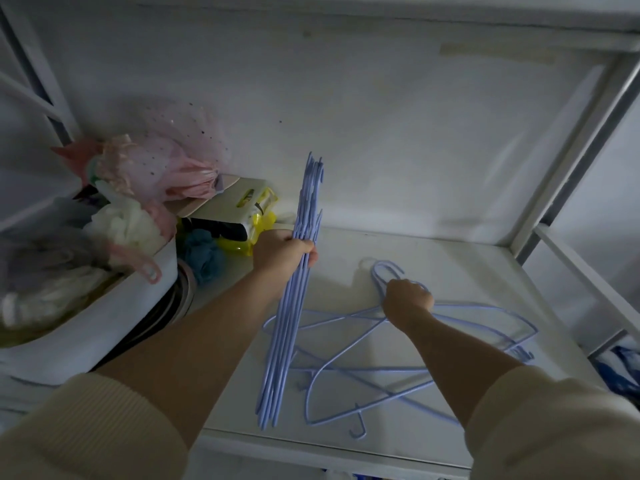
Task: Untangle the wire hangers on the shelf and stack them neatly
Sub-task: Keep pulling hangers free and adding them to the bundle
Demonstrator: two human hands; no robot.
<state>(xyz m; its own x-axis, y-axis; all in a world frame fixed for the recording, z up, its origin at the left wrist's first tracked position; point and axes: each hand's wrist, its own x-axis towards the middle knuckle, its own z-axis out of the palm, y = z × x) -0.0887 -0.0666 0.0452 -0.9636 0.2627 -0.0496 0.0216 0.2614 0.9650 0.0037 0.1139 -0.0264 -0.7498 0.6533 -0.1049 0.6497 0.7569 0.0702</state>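
Note:
My left hand (284,252) grips a bundle of several light-blue wire hangers (294,306), held edge-on and upright above the white shelf (450,271). The bundle runs from the shelf's front edge up toward the back wall. To its right, a tangle of loose blue hangers (398,368) lies flat on the shelf, overlapping one another. My right hand (408,301) is closed over the neck of one of these hangers, just below its hook (386,268). Another hook (360,429) pokes past the shelf's front edge.
A white bin (104,323) full of clothes and pink tulle fills the left of the shelf. Behind my left hand sit a yellow package (258,220) and a blue fluffy item (204,254). A metal upright (575,140) frames the right side.

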